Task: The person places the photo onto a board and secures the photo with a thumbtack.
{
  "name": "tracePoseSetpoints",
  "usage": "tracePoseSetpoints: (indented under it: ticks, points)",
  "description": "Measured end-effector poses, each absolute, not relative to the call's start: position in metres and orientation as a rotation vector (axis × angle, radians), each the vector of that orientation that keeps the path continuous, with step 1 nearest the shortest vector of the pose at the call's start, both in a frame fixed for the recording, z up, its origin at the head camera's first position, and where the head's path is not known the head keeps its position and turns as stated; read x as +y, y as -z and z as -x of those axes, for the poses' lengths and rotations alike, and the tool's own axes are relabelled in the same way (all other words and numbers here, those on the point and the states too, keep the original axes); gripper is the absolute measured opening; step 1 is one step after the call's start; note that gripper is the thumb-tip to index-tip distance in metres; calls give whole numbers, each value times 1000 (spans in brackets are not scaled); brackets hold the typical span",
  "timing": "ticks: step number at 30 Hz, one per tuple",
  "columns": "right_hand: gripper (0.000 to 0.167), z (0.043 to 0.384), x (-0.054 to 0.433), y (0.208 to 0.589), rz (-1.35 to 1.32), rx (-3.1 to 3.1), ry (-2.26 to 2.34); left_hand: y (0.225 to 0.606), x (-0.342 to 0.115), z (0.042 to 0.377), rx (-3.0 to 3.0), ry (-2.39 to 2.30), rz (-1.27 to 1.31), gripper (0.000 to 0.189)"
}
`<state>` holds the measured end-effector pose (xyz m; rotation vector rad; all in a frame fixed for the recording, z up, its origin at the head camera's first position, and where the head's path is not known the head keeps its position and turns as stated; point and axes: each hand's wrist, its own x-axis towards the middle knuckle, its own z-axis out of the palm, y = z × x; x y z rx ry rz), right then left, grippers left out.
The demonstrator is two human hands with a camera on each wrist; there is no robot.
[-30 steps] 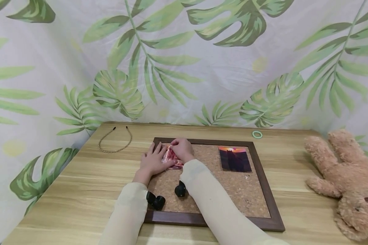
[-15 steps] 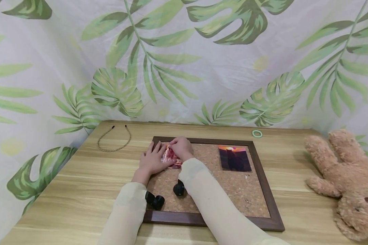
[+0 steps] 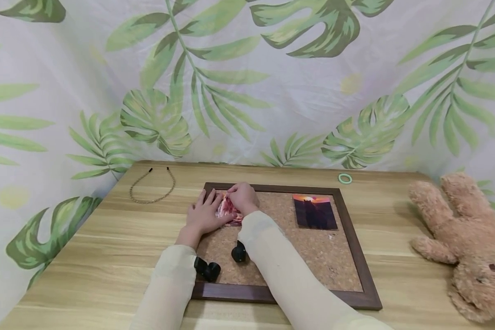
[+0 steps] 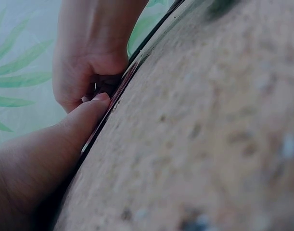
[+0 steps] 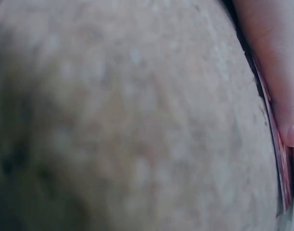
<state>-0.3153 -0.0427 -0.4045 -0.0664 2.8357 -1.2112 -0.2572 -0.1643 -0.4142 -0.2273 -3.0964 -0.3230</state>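
Note:
A reddish photo (image 3: 225, 208) lies on the cork of a dark-framed corkboard (image 3: 272, 256), near its upper left corner. My left hand (image 3: 206, 213) rests spread over the photo's left and lower parts, its thumb along the lower edge. From the right, my right hand (image 3: 242, 198) bends over the photo's top with curled fingers, its fingertips pinched together against it. Whatever small thing sits between them is hidden. In the left wrist view the right hand (image 4: 91, 57) is bent down close to the left thumb. The right wrist view shows a thumb against the photo's edge (image 5: 284, 178).
A dark sunset photo (image 3: 315, 211) lies at the board's upper right. Two black cylindrical pieces sit by my wrists, one black piece (image 3: 208, 269) at the left. Around the board are a thin headband (image 3: 152, 201), a green ring (image 3: 344, 178) and a teddy bear (image 3: 474, 243).
The head view has shifted slightly. Both hands stay at the reddish photo, the left spread on it and the right curled at its top, with almost no movement.

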Motion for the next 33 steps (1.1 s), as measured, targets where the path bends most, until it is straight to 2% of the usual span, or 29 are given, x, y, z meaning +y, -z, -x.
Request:
tracePoseSetpoints:
  ticks: [13, 21, 33]
  points:
    - [11, 316, -46, 399, 32, 2933, 1060, 413, -164, 258, -3111, 320, 230, 83]
    - [13, 312, -50, 396, 148, 3012, 902, 416, -166, 258, -3115, 323, 210, 85]
    - [12, 314, -39, 417, 201, 2930, 1289, 416, -166, 259, -3109, 318, 221, 84]
